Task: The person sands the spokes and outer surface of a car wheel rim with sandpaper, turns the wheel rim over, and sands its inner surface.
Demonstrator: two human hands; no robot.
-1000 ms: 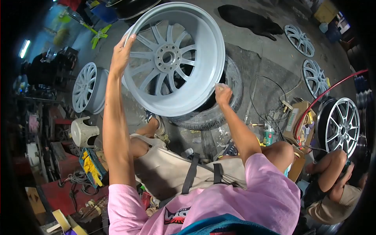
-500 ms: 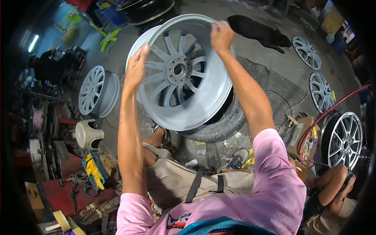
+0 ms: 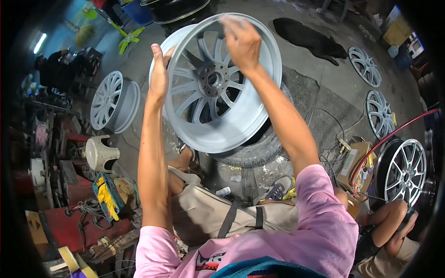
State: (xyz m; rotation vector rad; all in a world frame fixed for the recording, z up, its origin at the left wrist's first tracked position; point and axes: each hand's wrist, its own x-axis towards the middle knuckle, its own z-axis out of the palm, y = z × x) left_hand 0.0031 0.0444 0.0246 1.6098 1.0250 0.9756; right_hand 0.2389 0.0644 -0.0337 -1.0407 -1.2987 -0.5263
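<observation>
A grey multi-spoke wheel rim (image 3: 245, 121) stands tilted in front of me, its hollow barrel side facing me. My left hand (image 3: 160, 74) is wrapped on the rim's left edge, thumb up and fingers partly behind the lip. Over the upper part of the rim, my right hand (image 3: 244, 44) is curled, with its fingertips at the top inner edge. Motion smears those fingertips, and whatever they may hold is hidden. Beneath the rim lies a black tyre (image 3: 259, 155), partly covered by it.
Another grey rim (image 3: 107, 101) stands at left, beside a white stool (image 3: 98, 153). Two wheel faces (image 3: 380, 113) lie at right, near a red hose (image 3: 394, 125) and a silver-black wheel (image 3: 405, 173). A black dog (image 3: 308, 37) lies beyond. Another person's leg (image 3: 387, 217) shows lower right.
My right hand has moved left along the top of the rim, from its upper right to nearer the middle. The rim has turned slightly; my left hand stays at its left edge.
</observation>
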